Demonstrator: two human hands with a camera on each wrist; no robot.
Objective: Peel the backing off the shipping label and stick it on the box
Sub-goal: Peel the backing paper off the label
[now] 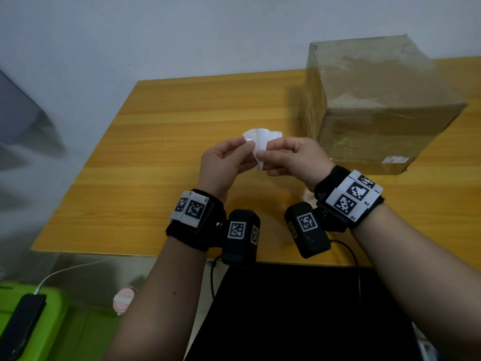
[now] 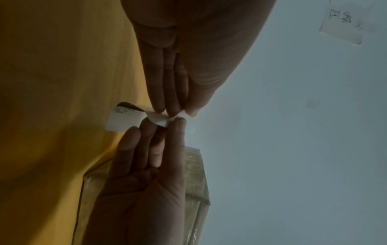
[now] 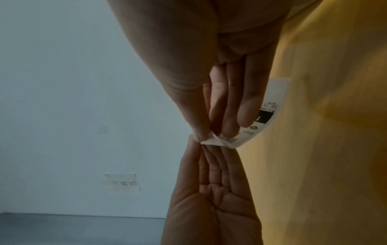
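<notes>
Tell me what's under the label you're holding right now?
Under the shipping label, pinched between left hand and right hand, only bare wooden table shows. The hands cover the tabletop directly below them. The box stands apart, right.

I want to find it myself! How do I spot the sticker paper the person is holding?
Look at the yellow wooden table with the big cardboard box at its right end. Above the table's middle, the left hand and right hand meet, pinching a small curled white shipping label between their fingertips. It is the only white paper in the hands; the box's own small sticker is stuck flat.
</notes>
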